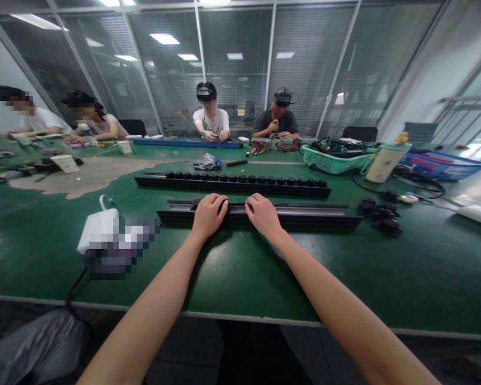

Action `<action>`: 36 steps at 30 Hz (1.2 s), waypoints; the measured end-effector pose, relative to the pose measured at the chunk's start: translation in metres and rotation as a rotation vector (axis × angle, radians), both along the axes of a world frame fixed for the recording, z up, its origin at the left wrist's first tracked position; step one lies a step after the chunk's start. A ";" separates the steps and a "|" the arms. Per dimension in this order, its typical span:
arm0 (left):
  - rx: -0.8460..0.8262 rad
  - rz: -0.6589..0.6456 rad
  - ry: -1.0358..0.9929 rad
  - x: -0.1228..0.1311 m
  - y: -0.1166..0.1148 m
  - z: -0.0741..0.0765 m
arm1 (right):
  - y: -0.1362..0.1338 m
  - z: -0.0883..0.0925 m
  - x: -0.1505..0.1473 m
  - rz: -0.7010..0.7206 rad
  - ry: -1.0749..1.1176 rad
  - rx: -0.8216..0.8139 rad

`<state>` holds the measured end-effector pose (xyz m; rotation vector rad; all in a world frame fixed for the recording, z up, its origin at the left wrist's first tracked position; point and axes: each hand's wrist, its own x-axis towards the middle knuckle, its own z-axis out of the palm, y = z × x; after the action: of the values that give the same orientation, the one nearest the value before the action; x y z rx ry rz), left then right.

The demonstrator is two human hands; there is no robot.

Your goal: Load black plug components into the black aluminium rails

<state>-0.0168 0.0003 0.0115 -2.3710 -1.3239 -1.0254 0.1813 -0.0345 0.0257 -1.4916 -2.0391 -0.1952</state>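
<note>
Left hand point(209, 216) and right hand point(263, 215) grip black metal rail point(304, 215) on green workbench point(385, 278).
Hands sit close together mid-rail, fingers curled tight over its top. Rail lies lengthwise, nearer the front edge, with open green surface between them. Second rail point(232, 188) with round black parts point(244, 178) sits just behind. Small black parts point(380, 215) lie beyond the right end; blurred white device point(104, 235) lies off the left end.
</note>
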 end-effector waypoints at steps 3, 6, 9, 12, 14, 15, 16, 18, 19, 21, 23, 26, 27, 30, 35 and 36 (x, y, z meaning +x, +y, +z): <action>0.002 -0.003 0.002 0.000 0.000 0.000 | 0.000 0.000 0.000 -0.001 -0.002 0.002; 0.006 0.000 0.014 0.000 0.001 -0.001 | 0.000 0.000 0.000 -0.005 -0.010 0.003; 0.010 0.003 0.019 0.000 0.001 -0.001 | 0.000 0.000 0.000 -0.008 -0.015 0.006; 0.012 0.002 0.015 0.000 0.001 -0.001 | 0.001 -0.001 0.000 -0.004 -0.004 0.005; 0.011 0.002 0.011 0.000 0.001 -0.001 | 0.001 -0.002 0.000 0.001 0.001 0.003; 0.010 0.002 0.009 0.000 0.001 -0.001 | 0.002 -0.002 0.000 0.003 0.001 0.003; 0.008 0.002 0.007 0.000 0.001 -0.001 | 0.002 -0.002 0.000 0.004 -0.001 0.004; 0.007 0.002 0.006 0.000 0.001 -0.001 | 0.002 -0.002 0.001 0.002 -0.012 0.007; 0.008 0.002 0.006 0.000 0.002 -0.002 | 0.002 -0.002 0.001 -0.003 -0.019 0.010; 0.010 -0.001 0.007 0.000 0.002 -0.002 | 0.001 -0.002 0.002 -0.016 -0.032 0.016; 0.015 -0.001 0.007 0.000 0.003 -0.002 | 0.001 -0.002 0.003 -0.031 -0.042 0.019; 0.021 -0.002 0.008 -0.001 0.003 -0.003 | 0.001 -0.003 0.004 -0.048 -0.050 0.025; 0.021 -0.003 0.009 -0.001 0.003 -0.002 | 0.001 -0.004 0.005 -0.053 -0.051 0.031; 0.020 -0.005 0.013 -0.001 0.002 -0.002 | 0.001 -0.005 0.005 -0.062 -0.056 0.044; 0.022 -0.008 0.012 0.000 0.003 -0.002 | 0.002 -0.004 0.005 -0.072 -0.079 0.039; 0.022 -0.009 0.011 0.000 0.003 -0.002 | 0.002 -0.004 0.005 -0.074 -0.085 0.039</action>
<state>-0.0169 0.0030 0.0092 -2.3651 -1.2927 -1.0223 0.1863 -0.0326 0.0215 -1.5605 -2.0357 -0.3316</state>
